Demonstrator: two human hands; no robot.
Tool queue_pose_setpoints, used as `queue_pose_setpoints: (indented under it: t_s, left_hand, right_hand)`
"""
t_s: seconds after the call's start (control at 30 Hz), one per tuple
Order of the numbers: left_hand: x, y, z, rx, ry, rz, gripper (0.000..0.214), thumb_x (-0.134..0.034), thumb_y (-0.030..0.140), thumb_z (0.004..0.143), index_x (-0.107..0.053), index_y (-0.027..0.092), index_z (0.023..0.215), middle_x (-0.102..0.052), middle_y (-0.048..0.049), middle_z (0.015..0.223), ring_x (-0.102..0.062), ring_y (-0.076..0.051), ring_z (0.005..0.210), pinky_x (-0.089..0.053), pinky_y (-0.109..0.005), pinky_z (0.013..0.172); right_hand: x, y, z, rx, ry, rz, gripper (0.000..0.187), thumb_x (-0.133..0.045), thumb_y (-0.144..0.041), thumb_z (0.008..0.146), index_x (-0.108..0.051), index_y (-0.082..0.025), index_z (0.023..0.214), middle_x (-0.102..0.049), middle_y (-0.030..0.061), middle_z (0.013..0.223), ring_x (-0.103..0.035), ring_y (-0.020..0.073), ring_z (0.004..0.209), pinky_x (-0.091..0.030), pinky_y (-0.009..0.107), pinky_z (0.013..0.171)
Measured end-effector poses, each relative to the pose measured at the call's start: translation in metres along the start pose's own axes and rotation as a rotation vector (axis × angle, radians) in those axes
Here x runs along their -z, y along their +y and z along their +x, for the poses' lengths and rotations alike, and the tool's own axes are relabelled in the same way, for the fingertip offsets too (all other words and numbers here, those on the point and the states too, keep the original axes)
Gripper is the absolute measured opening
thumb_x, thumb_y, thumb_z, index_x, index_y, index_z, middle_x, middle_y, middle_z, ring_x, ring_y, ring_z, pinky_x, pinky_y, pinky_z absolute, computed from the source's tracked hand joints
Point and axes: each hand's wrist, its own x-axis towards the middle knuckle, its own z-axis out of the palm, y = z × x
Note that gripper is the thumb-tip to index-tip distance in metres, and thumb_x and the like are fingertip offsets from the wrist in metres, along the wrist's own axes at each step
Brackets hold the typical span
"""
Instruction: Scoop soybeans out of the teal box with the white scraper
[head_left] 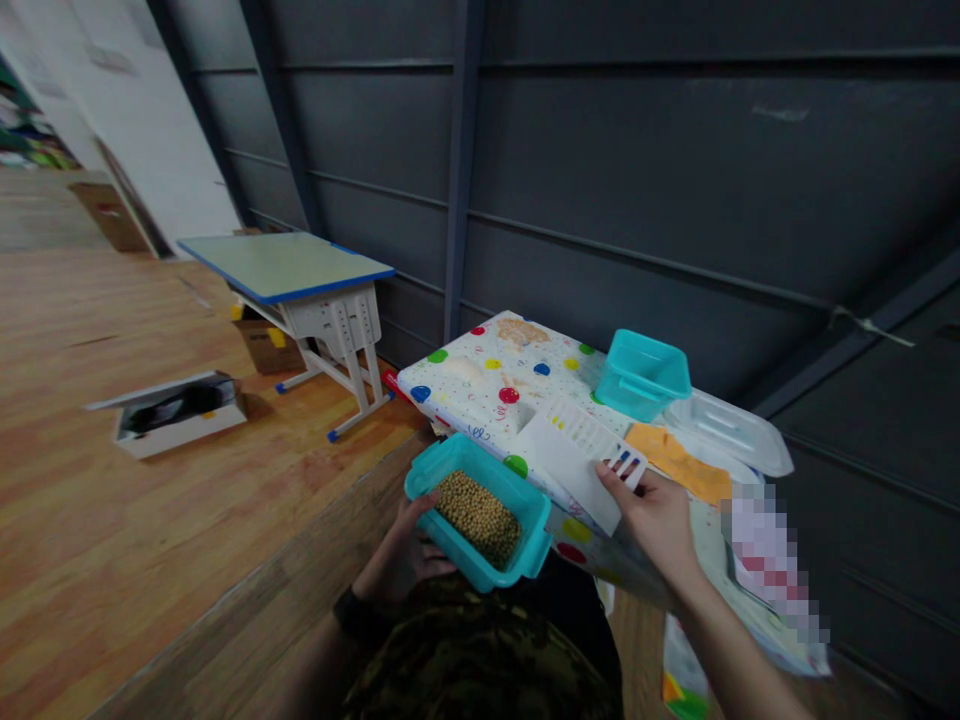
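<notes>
On the floor at left, a white box (174, 432) holds something dark, hard to make out. The left hand (405, 548) is clamped on a tub (531, 495) of beans (478, 518), thumb over the rim, other fingers partly hidden beneath; the tub is at the near edge of the bench (487, 395). The right hand (664, 520) pinches a slotted sheet (581, 465), its fingers underneath out of sight. Farther right are a second tub (634, 397), a cloth (679, 465), a lid (750, 432) and a packet (772, 565) blurred into squares.
</notes>
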Motion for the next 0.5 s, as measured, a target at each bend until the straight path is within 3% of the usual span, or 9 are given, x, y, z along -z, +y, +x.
queue_pose_setpoints:
  t_s: [0.17,0.37,0.5]
  left_hand:
    - [0.000,0.000,-0.001,-0.001,0.005,0.019,0.091,-0.087,0.057,0.089,-0.044,0.027,0.164,-0.083,-0.0125,0.114,-0.086,-0.035,0.088,-0.069,-0.047,0.083]
    - [-0.001,0.001,-0.002,-0.007,0.007,0.028,0.100,-0.086,0.054,0.090,-0.036,0.024,0.171,-0.080,-0.0089,0.103,-0.087,-0.040,0.094,-0.068,-0.049,0.085]
    - [-0.002,0.001,-0.002,-0.002,0.018,0.003,0.096,-0.087,0.051,0.089,-0.040,0.025,0.167,-0.079,-0.0093,0.109,-0.087,-0.039,0.092,-0.069,-0.051,0.087]
  right_hand:
    - [0.009,0.001,0.010,0.026,0.091,-0.028,0.060,-0.079,-0.076,0.087,-0.080,-0.020,0.064,-0.072,0.0068,0.058,-0.064,0.0251,0.053,-0.045,0.033,0.048]
    - [-0.018,-0.018,-0.008,0.075,-0.020,0.038,0.061,-0.076,-0.073,0.092,-0.079,-0.020,0.063,-0.064,0.0031,0.054,-0.055,0.0189,0.050,-0.040,0.030,0.047]
    - [-0.014,-0.014,-0.009,0.060,0.002,-0.035,0.061,-0.074,-0.072,0.092,-0.075,-0.021,0.058,-0.062,0.0035,0.050,-0.055,0.0196,0.048,-0.037,0.030,0.047]
